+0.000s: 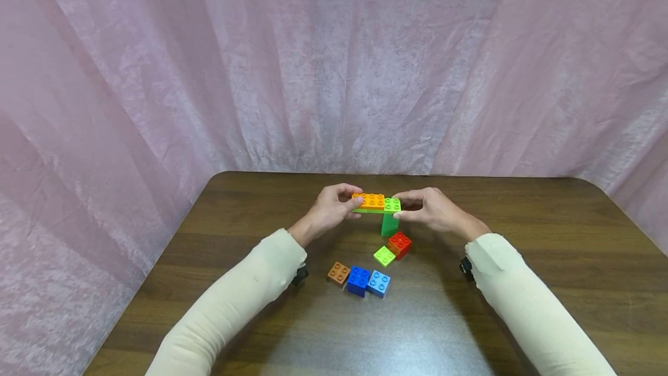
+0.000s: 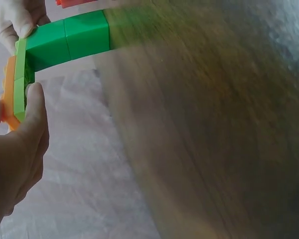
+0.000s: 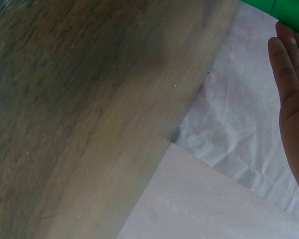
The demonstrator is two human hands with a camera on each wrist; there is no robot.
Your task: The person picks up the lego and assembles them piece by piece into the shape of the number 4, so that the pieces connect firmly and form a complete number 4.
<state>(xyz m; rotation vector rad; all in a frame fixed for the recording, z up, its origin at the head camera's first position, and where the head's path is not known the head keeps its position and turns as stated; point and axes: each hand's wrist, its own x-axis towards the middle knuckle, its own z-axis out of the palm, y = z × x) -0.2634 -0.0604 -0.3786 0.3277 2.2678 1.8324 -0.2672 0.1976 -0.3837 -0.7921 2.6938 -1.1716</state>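
Both hands hold a toy brick structure: an orange brick (image 1: 370,202) and a lime brick (image 1: 392,205) along a thin lime bar, over a green column (image 1: 389,225). At the bar's left end, my left hand (image 1: 330,208) pinches it, thumb on the orange brick and fingers underneath. My right hand (image 1: 437,209) grips the right end between thumb and fingers, above the column. Two stacked green bricks (image 2: 87,35) form that column in the left wrist view; its foot meets the wooden tabletop. The right wrist view catches only part of the right hand (image 3: 296,109) beside the green.
Just in front of the column lie a red brick (image 1: 399,245) and a flat lime brick (image 1: 384,256). Nearer still sit a brown brick (image 1: 338,273), a dark blue brick (image 1: 358,280) and a light blue brick (image 1: 378,283). A pink curtain (image 1: 334,74) hangs behind the table (image 1: 522,260).
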